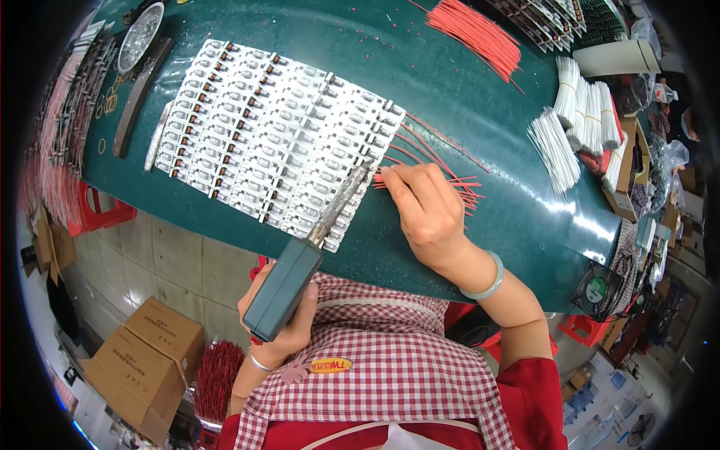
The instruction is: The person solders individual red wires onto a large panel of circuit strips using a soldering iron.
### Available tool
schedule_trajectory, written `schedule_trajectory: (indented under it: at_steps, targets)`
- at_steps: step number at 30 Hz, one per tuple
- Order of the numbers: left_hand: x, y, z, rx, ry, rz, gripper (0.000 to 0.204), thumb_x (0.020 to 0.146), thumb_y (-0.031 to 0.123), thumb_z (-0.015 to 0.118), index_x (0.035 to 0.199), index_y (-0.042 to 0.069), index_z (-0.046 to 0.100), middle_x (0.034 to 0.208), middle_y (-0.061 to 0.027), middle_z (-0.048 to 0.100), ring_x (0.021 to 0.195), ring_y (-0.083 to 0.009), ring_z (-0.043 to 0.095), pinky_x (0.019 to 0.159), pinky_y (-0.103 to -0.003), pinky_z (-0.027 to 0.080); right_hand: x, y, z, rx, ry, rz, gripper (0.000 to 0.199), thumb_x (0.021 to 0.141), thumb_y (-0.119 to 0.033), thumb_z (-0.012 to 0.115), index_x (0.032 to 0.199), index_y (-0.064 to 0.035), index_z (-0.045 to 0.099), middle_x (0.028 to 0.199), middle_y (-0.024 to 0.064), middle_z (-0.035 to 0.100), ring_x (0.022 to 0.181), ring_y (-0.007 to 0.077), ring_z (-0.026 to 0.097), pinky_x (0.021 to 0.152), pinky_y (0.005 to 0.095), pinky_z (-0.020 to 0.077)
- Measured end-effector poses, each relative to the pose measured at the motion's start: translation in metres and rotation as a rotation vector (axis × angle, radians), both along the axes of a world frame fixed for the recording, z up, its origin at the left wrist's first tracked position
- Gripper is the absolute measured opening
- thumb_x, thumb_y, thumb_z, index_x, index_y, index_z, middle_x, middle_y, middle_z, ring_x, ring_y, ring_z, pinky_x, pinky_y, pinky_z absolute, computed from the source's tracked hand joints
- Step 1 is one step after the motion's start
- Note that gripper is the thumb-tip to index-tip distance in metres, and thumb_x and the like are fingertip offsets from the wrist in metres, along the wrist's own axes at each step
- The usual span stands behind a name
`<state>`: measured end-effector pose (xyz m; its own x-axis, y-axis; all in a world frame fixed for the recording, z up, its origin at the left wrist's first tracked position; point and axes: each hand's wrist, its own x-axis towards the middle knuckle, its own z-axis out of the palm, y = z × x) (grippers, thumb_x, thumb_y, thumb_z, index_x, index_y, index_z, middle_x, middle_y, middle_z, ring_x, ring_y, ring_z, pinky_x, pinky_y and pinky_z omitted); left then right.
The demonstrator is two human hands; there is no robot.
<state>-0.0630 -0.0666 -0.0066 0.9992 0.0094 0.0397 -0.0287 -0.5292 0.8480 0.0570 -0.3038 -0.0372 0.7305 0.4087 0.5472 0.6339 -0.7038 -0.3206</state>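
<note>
My left hand (295,330) is wrapped round the dark green body of a soldering gun (283,289). Its metal barrel slants up over the near right part of a panel of small white parts (251,124), with the tip close to the panel's right edge. At that edge my right hand (431,214) pinches a red wire, its fingertips hiding part of it. Several red wires (427,146) run from the panel's right side, and loose ends spread out beside and beneath my right hand. Rows of dark and silver pieces cover the panel.
Beyond the panel lies a bundle of red wires (476,37). White wire bundles (559,150) are stacked at the right. A dark bar (142,97) and a metal dish (141,37) sit at the left. Cardboard boxes (146,367) and a red stool (101,210) stand below the table (360,266).
</note>
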Motion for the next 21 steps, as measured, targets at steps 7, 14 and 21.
schedule_trajectory:
  at_steps: [7, 14, 21]
  targets:
    - [-0.007, 0.002, -0.003, -0.054, 0.038, 0.033, 0.027, 0.081, 0.002, 0.076, 0.105, -0.008, 0.070, 0.099, -0.0206, 0.071, 0.082, -0.0295, 0.074, 0.071, -0.033, 0.058, -0.008, 0.003, -0.003, 0.065, -0.026, 0.010, 0.033, 0.067, 0.008, 0.070, 0.100, 0.0064, 0.069, 0.091, 0.0129, 0.068, 0.075, 0.0256, 0.063, 0.060, 0.0331, 0.0530]
    - [-0.008, 0.000, 0.000, -0.020, 0.051, 0.014, 0.025, 0.079, 0.000, 0.075, 0.102, -0.008, 0.070, 0.099, -0.0199, 0.071, 0.083, -0.0294, 0.073, 0.073, -0.034, 0.058, -0.013, 0.004, -0.001, 0.047, 0.009, 0.015, 0.035, 0.066, 0.008, 0.070, 0.101, 0.0063, 0.069, 0.091, 0.0129, 0.068, 0.075, 0.0256, 0.063, 0.060, 0.0330, 0.0528]
    - [0.002, -0.005, 0.010, 0.038, 0.002, -0.029, 0.020, 0.077, -0.002, 0.074, 0.096, -0.006, 0.071, 0.096, -0.0184, 0.069, 0.079, -0.0305, 0.071, 0.071, -0.035, 0.057, -0.012, 0.005, -0.001, 0.021, 0.014, 0.021, 0.036, 0.065, 0.006, 0.068, 0.101, 0.0064, 0.069, 0.092, 0.0130, 0.068, 0.076, 0.0261, 0.064, 0.060, 0.0336, 0.0526]
